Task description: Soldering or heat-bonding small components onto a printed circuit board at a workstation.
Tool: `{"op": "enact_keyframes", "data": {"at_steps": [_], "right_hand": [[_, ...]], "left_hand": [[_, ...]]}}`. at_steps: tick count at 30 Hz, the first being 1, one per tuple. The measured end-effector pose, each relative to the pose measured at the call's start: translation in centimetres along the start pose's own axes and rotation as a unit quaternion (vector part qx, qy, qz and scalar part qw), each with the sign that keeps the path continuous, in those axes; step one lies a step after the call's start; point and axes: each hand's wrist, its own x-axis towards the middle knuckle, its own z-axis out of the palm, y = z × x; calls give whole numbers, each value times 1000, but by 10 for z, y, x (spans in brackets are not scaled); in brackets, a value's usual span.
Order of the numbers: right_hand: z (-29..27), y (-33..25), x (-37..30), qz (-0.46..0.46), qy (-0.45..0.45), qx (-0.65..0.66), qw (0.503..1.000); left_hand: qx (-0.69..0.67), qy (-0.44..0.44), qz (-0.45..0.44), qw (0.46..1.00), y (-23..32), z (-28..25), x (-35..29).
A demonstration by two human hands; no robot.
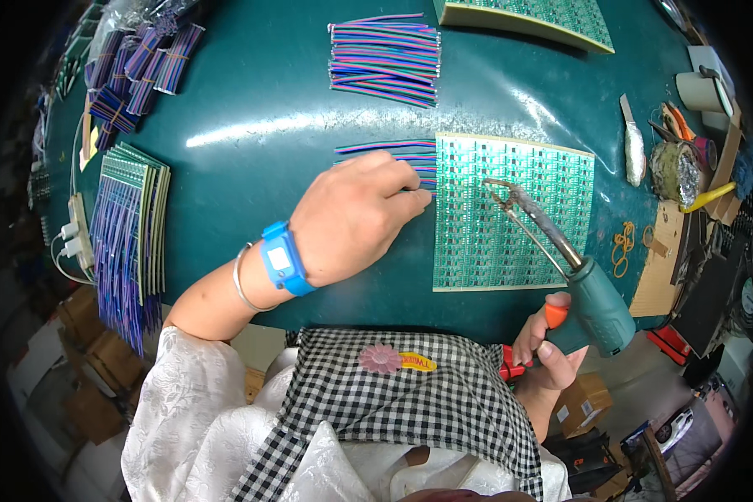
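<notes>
My left hand point(356, 217) is closed in a pinch at the left edge of a green circuit board panel point(514, 243). What its fingertips hold is hidden. Short multicoloured ribbon wires point(385, 149) show just beyond the knuckles, their right ends meeting that edge. My right hand point(548, 351) grips the handle of a green soldering gun point(604, 309) with an orange trigger. The gun's metal tip slants up and left over the middle of the panel; whether it touches the board I cannot tell.
A pile of ribbon wires point(385, 63) lies farther back, near a stack of panels point(527, 21). At left stand wired boards point(130, 217), bundled wires point(142, 71) and a power strip point(77, 234). On the right are a foil-wrapped piece point(633, 151), rubber bands point(622, 251) and a tape roll point(676, 171).
</notes>
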Motion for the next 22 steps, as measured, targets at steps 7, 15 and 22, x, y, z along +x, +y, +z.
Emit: {"op": "enact_keyframes", "data": {"at_steps": [7, 15, 22], "right_hand": [[-36, -16, 15, -159, -55, 122, 978], [-71, -57, 27, -251, 52, 156, 954], [-104, -82, 44, -262, 60, 214, 939]], "left_hand": [[122, 123, 15, 985, -42, -24, 47], [118, 167, 23, 978, -70, -9, 74], [26, 126, -65, 990, -70, -19, 78]]}}
